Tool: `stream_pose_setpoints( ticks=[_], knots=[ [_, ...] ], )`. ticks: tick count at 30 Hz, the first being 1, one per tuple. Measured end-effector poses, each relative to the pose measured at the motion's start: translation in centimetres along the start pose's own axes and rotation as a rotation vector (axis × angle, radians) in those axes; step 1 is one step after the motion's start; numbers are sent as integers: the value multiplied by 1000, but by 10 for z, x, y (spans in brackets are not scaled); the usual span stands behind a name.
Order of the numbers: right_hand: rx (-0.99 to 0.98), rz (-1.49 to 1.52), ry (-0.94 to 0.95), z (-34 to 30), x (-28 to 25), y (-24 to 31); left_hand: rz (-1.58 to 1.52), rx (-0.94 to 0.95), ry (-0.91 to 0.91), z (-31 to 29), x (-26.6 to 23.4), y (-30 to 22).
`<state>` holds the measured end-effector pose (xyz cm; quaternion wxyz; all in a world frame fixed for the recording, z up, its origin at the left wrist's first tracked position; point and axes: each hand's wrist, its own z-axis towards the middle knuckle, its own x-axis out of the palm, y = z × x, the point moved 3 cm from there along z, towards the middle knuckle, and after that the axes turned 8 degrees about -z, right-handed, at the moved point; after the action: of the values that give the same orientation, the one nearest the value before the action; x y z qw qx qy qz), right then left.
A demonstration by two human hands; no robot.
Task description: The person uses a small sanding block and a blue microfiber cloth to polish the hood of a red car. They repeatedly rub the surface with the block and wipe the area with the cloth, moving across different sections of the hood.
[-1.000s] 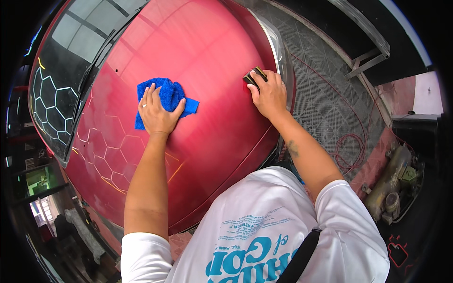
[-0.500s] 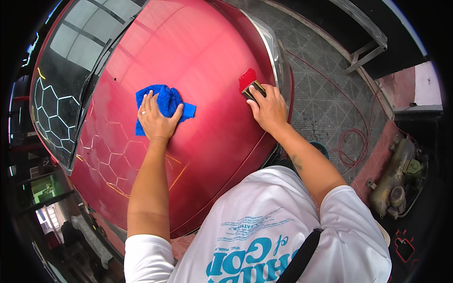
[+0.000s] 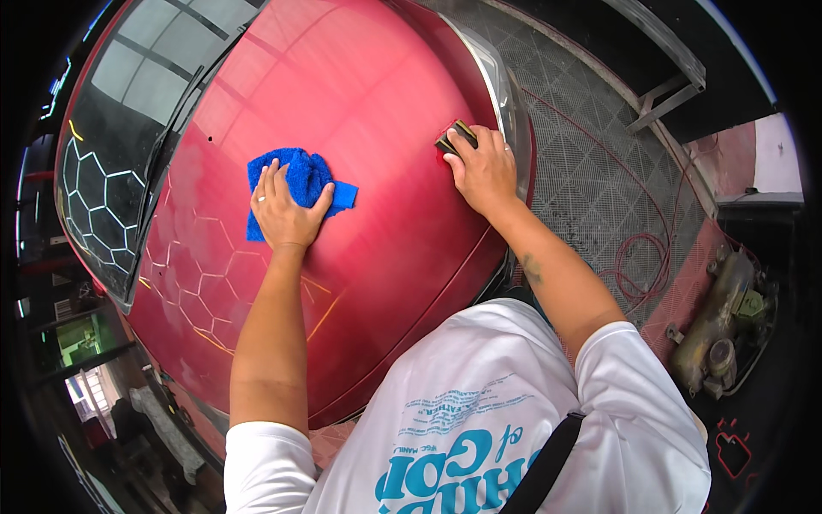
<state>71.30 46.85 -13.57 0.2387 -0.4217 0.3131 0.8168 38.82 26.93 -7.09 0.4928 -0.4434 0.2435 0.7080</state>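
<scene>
A red car hood (image 3: 368,94) fills the middle of the view, with a hazy sheen over much of it. On the hood lies a bunched blue microfiber cloth (image 3: 304,176); my left hand (image 3: 289,216) presses it down, with some of it gathered between thumb and fingers. Further right, near the headlight, my right hand (image 3: 488,176) grips a small black-and-tan sponge block (image 3: 456,137) against the paint. A brighter red patch shows at the block's edge, mostly covered by the block and fingers.
A windshield (image 3: 120,154) with white hexagon reflections and a wiper (image 3: 171,124) borders the hood at left. The headlight (image 3: 505,94) lies at right. A red hose (image 3: 646,265) coils on the grated floor (image 3: 582,163), near an old tank compressor (image 3: 719,325).
My right hand has slid the sponge block slightly away from me, over the bright red patch that showed beyond it. My left hand and the blue cloth have barely moved.
</scene>
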Motion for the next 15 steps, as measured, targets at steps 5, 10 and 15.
stream_pose_setpoints(
  ticks=[5,10,15],
  knots=[
    [-41,-14,55,-3,4,1,15,19,1,-1,-3,-2],
    [-23,9,-69,-3,-1,4,17,23,-2,0,-3,-3],
    [22,-19,175,-4,3,2,18,-2,14,0,-4,-2]
  ],
)
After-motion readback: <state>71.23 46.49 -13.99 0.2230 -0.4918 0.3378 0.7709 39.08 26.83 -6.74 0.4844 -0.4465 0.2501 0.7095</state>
